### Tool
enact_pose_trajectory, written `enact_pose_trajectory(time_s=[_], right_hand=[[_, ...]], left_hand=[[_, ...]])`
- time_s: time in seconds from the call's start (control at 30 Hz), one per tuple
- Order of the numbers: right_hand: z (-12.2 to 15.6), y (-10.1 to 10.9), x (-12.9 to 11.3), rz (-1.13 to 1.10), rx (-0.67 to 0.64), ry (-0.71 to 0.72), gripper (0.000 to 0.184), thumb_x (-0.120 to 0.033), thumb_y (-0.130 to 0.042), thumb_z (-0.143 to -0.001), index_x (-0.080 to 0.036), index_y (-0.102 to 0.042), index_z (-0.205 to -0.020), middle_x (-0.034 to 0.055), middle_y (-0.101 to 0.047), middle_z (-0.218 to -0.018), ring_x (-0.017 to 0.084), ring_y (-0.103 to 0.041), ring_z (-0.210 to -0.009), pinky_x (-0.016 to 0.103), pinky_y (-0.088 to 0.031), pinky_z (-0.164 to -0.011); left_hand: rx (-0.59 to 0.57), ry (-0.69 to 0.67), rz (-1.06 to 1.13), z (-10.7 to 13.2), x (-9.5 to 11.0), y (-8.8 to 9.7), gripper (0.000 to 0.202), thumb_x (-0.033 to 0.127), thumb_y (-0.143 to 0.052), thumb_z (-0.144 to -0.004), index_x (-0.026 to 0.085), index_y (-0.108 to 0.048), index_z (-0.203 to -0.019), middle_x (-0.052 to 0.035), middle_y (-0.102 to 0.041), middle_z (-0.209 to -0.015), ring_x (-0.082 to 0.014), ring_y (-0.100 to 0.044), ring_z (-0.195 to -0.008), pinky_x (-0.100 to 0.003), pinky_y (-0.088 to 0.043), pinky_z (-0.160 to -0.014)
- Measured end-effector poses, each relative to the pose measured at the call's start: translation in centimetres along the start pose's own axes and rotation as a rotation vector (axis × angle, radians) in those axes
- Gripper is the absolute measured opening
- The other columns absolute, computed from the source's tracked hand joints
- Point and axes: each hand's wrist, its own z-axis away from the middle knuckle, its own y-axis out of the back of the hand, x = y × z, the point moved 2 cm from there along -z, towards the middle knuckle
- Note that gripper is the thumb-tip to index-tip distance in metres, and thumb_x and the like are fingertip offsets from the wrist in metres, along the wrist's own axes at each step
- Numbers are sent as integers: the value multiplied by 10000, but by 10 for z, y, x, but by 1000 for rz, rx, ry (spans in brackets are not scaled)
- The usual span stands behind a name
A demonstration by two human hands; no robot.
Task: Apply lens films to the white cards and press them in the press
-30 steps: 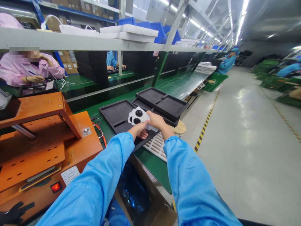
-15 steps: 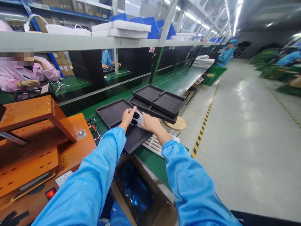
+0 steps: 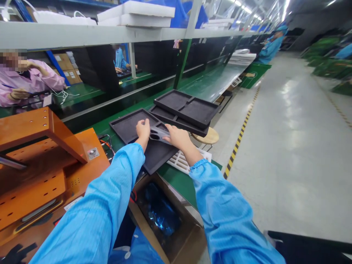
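Long green workbench [image 3: 209, 91], grey floor [image 3: 297, 146], overhead shelf [image 3: 82, 35].

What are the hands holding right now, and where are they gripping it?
Both hands hold a small clear blister insert with two dark round parts, over the near black tray. Left hand grips its left end, right hand its right end.

blister pack [image 3: 158, 134]: mostly covered by both hands
white grid tray [image 3: 183, 164]: half under right forearm
orange machine [image 3: 41, 165]: cut off at left edge
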Motion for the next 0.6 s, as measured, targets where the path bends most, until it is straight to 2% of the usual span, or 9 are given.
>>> enact_pose_trajectory(time_s=[0.07, 0.13, 0.23, 0.33, 0.47, 0.53, 0.6], right_hand=[[0, 1, 3, -1, -2, -6, 756, -512, -696, -1044, -198, -393, -1662, 221, -620, -1501, 423, -724, -1198, 483, -575, -981], [0, 2, 5, -2, -14, 2, 732, -503, -703, -1041, -203, -422, -1647, 211, -625, -1499, 421, -728, -1190, 478, -579, -970], [3, 0, 8, -2, -15, 7, 691, -461, -678, -1055, -203, -427, -1645, 208, -627, -1492, 415, -734, -1166, 476, -582, -954], [5, -3, 11, -7, 4, 10, 665, -407, -649, -1061, -177, -421, -1641, 219, -614, -1490, 406, -728, -1161, 478, -586, -942], [7, -6, 13, -30, 39, 91, 594, -303, -620, -1049, -204, -455, -1611, 193, -505, -1619, 370, -615, -1358, 458, -557, -1023], [7, -8, 11, -34, 71, 170, 531, -223, -593, -1032, -211, -518, -1557, 179, -450, -1673, 358, -531, -1449, 464, -522, -1063], [8, -9, 10, -33, 94, 228, 450, -166, -560, -1017, -191, -599, -1464, 185, -467, -1663, 355, -502, -1462, 479, -492, -1066]], left_hand=[[-26, 11, 20, -3, -2, 1, 470, 566, -519, -1078, 192, -730, -1268, -159, -732, -1398, -316, -625, -1393, -382, -423, -1195], [-74, 19, 42, -3, -4, -1, 470, 572, -577, -1053, 191, -736, -1279, -161, -744, -1389, -327, -645, -1381, -383, -448, -1176], [-130, 47, 70, -2, -11, -8, 553, 410, -768, -943, 188, -665, -1439, -181, -675, -1513, -323, -607, -1447, -367, -449, -1183], [-174, 74, 107, -5, -17, -15, 654, 277, -761, -900, 216, -608, -1533, -164, -621, -1588, -290, -601, -1461, -344, -458, -1178], [-201, 106, 137, -16, -22, -20, 712, 205, -694, -877, 215, -575, -1579, -130, -604, -1614, -276, -610, -1445, -375, -462, -1195], [-205, 114, 136, -20, -25, -21, 681, 207, -676, -904, 183, -569, -1576, -143, -595, -1618, -274, -617, -1427, -422, -467, -1206], [-205, 113, 126, -23, -27, -21, 596, 245, -681, -948, 165, -601, -1533, -154, -617, -1587, -273, -637, -1392, -472, -483, -1197]])
